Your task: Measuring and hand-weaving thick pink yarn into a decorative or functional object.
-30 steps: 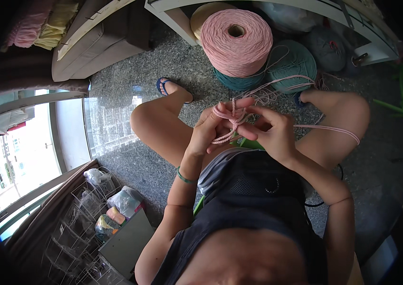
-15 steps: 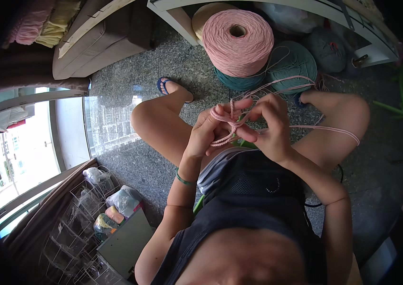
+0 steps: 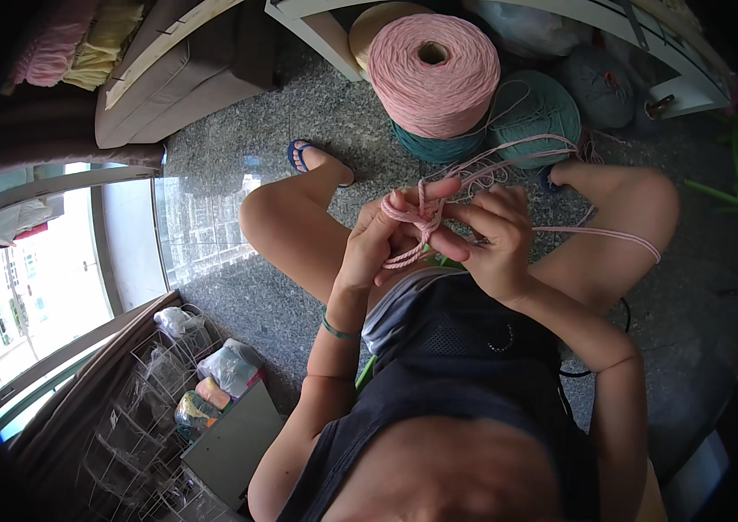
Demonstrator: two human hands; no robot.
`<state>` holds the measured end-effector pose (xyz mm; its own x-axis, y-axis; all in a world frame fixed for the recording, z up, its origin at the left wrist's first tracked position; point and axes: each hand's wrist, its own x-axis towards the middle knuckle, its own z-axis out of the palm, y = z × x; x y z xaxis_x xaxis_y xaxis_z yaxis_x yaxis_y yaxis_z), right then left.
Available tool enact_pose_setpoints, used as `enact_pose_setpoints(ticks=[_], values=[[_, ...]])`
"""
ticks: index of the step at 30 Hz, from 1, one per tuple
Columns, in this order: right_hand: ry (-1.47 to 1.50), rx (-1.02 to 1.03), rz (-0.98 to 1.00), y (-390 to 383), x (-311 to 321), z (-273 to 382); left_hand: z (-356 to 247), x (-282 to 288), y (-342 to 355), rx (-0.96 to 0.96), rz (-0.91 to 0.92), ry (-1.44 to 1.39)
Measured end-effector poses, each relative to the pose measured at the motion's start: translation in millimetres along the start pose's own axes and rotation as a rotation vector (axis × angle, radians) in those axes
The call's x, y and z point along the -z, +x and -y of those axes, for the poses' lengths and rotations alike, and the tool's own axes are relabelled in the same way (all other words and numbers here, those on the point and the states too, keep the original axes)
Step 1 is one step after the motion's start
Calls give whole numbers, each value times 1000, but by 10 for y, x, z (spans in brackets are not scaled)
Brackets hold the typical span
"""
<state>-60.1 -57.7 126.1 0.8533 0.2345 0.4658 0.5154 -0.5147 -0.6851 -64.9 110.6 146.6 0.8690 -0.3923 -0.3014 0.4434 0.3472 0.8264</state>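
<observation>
1. Pink cord [image 3: 424,219]: looped about your left hand [image 3: 365,252], above your lap.
2. Left hand: fingers partly spread, thumb bent in, loops wound around and held on them.
3. Right hand [image 3: 504,252]: fingers curled, thumb and forefinger close together beside the loops; whether they pinch a strand cannot be told.
4. Governing relation: loops lie directly left of your right fingers; your left hand, wearing them, is nearer. One strand stands lengthwise, pointing away from you, across the rest.
5. Doubled tail [image 3: 595,232]: runs rightward over your right thigh [image 3: 617,200].
6. Pink spool [image 3: 434,100]: beyond your hands, atop teal yarn [image 3: 439,148].
</observation>
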Motion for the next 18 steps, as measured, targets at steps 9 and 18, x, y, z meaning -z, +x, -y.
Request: enact_pose_setpoints(ticks=[9,18], values=[[-1,21,6,79,3,-8,-11,5,4,-9,-48,55],[15,101,-18,58,53,-93,47,-35,2,-45,-96,286]])
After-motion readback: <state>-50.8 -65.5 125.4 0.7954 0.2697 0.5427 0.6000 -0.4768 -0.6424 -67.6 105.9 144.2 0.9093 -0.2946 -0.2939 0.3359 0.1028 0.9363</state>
